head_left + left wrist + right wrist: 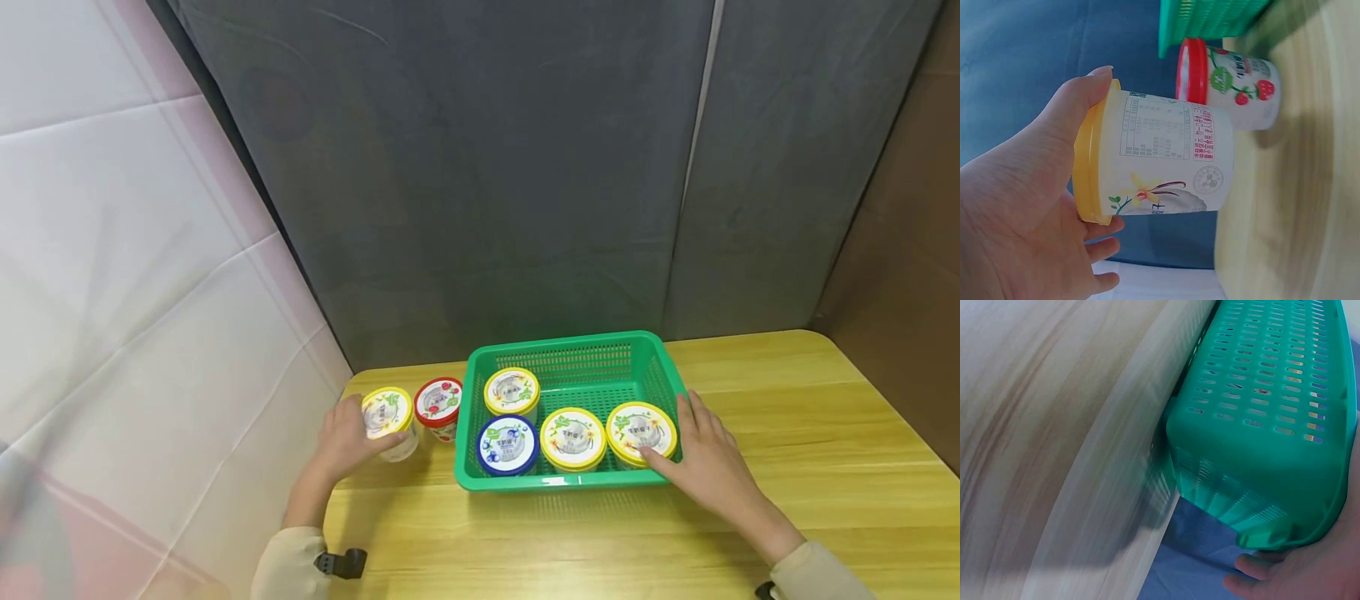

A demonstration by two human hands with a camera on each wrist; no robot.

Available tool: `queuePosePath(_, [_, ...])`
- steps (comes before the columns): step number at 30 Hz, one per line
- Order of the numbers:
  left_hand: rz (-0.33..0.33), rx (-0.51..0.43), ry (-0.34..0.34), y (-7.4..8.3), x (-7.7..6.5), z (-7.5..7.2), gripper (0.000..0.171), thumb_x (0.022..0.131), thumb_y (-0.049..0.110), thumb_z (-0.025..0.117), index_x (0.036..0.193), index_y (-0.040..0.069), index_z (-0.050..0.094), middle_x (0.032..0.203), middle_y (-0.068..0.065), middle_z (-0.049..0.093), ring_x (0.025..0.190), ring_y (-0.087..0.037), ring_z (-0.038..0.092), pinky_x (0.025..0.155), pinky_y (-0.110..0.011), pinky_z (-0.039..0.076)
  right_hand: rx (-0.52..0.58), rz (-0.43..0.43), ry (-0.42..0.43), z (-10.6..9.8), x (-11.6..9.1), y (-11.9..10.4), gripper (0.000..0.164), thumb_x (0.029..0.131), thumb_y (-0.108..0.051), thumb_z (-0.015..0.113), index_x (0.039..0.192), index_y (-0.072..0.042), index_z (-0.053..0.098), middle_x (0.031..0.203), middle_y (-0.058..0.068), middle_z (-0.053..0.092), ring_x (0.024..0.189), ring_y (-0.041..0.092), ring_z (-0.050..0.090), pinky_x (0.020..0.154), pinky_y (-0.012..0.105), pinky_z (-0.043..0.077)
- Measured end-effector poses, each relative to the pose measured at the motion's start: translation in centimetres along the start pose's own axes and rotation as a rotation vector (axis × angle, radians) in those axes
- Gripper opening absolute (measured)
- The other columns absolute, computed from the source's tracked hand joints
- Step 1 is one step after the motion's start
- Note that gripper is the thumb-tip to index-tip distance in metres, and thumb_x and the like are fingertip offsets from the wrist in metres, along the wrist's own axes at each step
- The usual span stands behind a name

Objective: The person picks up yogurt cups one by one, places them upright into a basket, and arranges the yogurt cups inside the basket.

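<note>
My left hand point(347, 442) grips a white paper cup with a yellow lid point(387, 413), left of the green basket point(558, 480). In the left wrist view the thumb and fingers lie around the yellow lid of this cup point(1166, 156), which shows a vanilla flower and printed text. Beside it stands a red-lidded cup with strawberries point(1241, 87). At the basket's right end, my right hand point(712, 462) holds the rim, fingers outside, thumb reaching in over a yellow-lidded cup point(641, 429). Most of that hand is cut off in the right wrist view.
Inside the basket stand two more yellow-lidded cups, one at the back left point(512, 392) and one in the front middle point(573, 439), plus a blue-lidded cup point(507, 446). A wooden table point(810, 433) lies under everything. Behind it rises a dark grey cloth point(480, 183).
</note>
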State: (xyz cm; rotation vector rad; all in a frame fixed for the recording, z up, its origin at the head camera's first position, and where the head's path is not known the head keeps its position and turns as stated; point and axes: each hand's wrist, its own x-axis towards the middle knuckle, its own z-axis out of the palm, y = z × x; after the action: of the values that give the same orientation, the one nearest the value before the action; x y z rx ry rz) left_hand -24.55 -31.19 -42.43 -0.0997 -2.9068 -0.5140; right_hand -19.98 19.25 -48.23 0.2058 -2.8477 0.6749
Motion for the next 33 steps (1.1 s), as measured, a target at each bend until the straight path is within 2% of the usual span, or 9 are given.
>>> queuePosePath(6, [0.035,-0.029,-0.005,1.1,0.2,-0.7,0.09,0.075,0.052,0.079,0.129,-0.011,0.044,0.119,-0.026,0.054,0.114,-0.042,0.049,0.097,-0.056,0.039,-0.001,0.001,0.0,-0.1,0.0,0.0,0.108,0.087,-0.064,0.061,0.151,0.013,0.02,0.156,0.037,0.022,0.136,0.058,0.031,0.103,0.075,0.031])
queuePosePath(12, [0.059,-0.06,0.0,2.1,0.6,-1.4,0.091,0.075,0.05,0.079,0.132,-0.01,0.042,0.121,-0.025,0.053,0.111,-0.04,0.048,0.094,-0.053,0.038,-0.002,0.003,-0.002,0.0,0.1,0.0,0.108,0.087,-0.064,0.061,0.151,0.013,0.02,0.156,0.037,0.022,0.136,0.058,0.031,0.104,0.075,0.03])
queuePosePath(17, [0.081,-0.086,0.004,2.9,1.0,-1.8,0.092,0.075,0.049,0.079,0.137,-0.009,0.042,0.131,-0.026,0.053,0.12,-0.043,0.048,0.1,-0.057,0.038,-0.001,0.002,0.0,0.0,0.1,0.0,0.108,0.088,-0.064,0.06,0.151,0.013,0.02,0.157,0.037,0.022,0.137,0.058,0.031,0.104,0.075,0.03])
queuePosePath(24, [0.11,-0.051,0.017,4.7,1.9,-2.0,0.097,0.075,0.053,0.079,0.138,-0.01,0.041,0.129,-0.027,0.055,0.117,-0.042,0.053,0.097,-0.058,0.046,-0.005,0.002,0.001,0.0,0.1,0.1,0.108,0.088,-0.064,0.06,0.151,0.013,0.02,0.157,0.037,0.022,0.137,0.058,0.03,0.104,0.075,0.03])
queuePosePath(29, [0.131,-0.067,0.004,6.3,2.6,-1.8,0.097,0.074,0.051,0.079,0.139,-0.01,0.04,0.129,-0.026,0.054,0.117,-0.041,0.051,0.1,-0.058,0.044,0.0,0.003,0.003,0.0,0.0,0.1,0.107,0.088,-0.064,0.06,0.151,0.013,0.02,0.156,0.037,0.022,0.136,0.059,0.03,0.104,0.075,0.03])
queuePosePath(33, [0.117,-0.078,-0.019,7.5,3.0,-1.7,0.1,0.074,0.052,0.079,0.142,-0.007,0.037,0.133,-0.024,0.052,0.121,-0.04,0.048,0.103,-0.058,0.043,0.005,0.005,-0.002,-0.1,0.0,0.0,0.108,0.088,-0.065,0.06,0.152,0.013,0.02,0.157,0.037,0.022,0.137,0.059,0.03,0.104,0.075,0.03])
